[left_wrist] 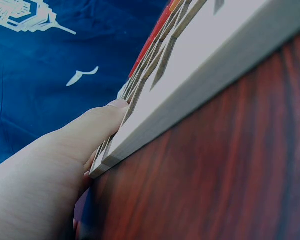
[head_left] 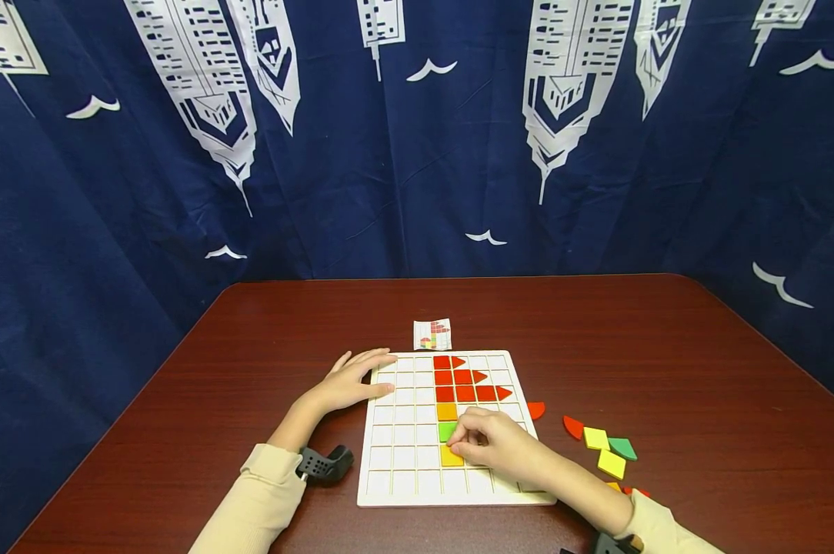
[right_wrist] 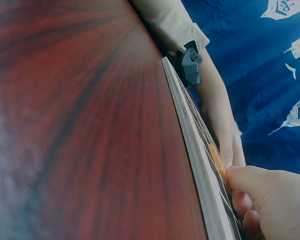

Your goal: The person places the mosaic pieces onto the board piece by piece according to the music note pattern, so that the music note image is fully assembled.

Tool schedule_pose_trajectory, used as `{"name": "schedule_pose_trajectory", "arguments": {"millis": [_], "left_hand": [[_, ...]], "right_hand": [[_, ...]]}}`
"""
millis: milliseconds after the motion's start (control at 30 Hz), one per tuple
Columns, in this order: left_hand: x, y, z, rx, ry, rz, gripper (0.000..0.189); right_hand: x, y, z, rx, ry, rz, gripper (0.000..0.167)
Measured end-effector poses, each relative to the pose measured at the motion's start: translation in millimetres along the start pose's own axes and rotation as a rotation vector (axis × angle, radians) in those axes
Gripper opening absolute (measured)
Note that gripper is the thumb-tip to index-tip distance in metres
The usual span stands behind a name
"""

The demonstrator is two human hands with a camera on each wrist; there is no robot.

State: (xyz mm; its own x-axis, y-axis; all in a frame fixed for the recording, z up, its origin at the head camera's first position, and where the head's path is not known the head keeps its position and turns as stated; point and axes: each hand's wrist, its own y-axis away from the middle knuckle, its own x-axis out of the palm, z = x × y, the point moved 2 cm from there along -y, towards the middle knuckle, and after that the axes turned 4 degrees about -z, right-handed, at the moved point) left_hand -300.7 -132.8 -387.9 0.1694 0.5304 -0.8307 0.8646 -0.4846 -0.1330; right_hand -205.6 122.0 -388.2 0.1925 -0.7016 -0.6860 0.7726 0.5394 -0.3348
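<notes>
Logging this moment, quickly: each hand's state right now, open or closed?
Left hand: open, resting on the left edge of the gridded white board.
Right hand: closed, pinching the lower orange square tile.

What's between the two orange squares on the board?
One green square, partly hidden by the right hand; the head view shows it.

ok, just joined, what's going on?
A person's right hand pinches the lower orange square tile on a white gridded board; the left hand rests on the board's left side. Farther up sit a green square tile, an upper orange one, and three rows of red square and triangular tiles. Loose coloured tiles lie to the right.
</notes>
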Motion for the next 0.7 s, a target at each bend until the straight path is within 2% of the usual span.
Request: {"name": "schedule_pose_trajectory", "arguments": {"millis": [167, 500, 700], "left_hand": [[-0.1, 0.4, -0.5, 0.002, 0.009, 0.002, 0.058], [0.1, 1.9, -1.3, 0.009, 0.016, 0.007, 0.059], [-0.8, 1.1, -2.8, 0.010, 0.013, 0.009, 0.060]], "right_hand": [[-3.9, 0.4, 1.3, 0.022, -0.005, 0.011, 0.005], [-16.0, 8.4, 0.8, 0.081, -0.097, 0.079, 0.009], [-31.6, 14.3, -6.3, 0.071, -0.077, 0.012, 0.012]]}}
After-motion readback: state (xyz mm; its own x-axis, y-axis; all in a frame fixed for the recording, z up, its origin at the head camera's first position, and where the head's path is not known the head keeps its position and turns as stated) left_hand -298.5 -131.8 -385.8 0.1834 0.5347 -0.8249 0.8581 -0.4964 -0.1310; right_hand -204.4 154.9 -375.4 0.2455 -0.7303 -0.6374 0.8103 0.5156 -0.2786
